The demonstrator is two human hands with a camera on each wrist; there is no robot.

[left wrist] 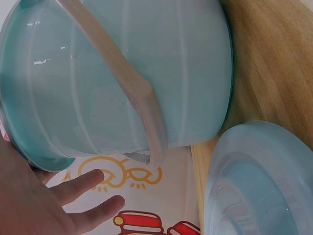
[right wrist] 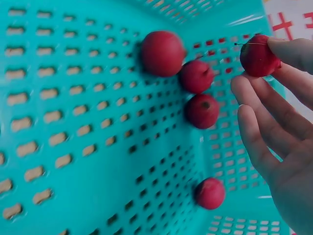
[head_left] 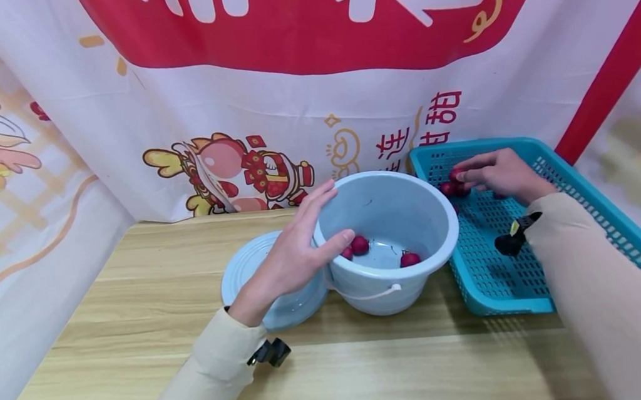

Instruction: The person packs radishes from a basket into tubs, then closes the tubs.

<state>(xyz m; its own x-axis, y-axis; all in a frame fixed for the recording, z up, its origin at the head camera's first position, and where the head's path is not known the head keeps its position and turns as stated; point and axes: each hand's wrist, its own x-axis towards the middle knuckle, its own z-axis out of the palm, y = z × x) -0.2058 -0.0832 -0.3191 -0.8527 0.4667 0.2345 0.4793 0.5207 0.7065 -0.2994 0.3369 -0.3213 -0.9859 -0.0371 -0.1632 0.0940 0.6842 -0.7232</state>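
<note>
A light-blue bucket (head_left: 381, 286) stands upright on the table, with a few red radishes (head_left: 360, 245) inside. At its left rim rests my left hand (head_left: 296, 252), the thumb over the edge and the fingers extended along the outside; in the left wrist view two fingers point away from the wall, touching nothing. My right hand (head_left: 502, 173) is over the far left part of a turquoise basket (head_left: 504, 308). Between thumb and fingertips it pinches one radish (right wrist: 259, 55), lifted above the basket floor. Several other radishes (right wrist: 203, 111) lie below it.
A light-blue lid (head_left: 292, 312) lies on the wooden table (head_left: 139, 340), left of the bucket. The bucket's handle (head_left: 370, 294) hangs down its side. Behind everything hangs a printed white and red cloth (head_left: 267, 97). The basket stands close to the bucket's right side.
</note>
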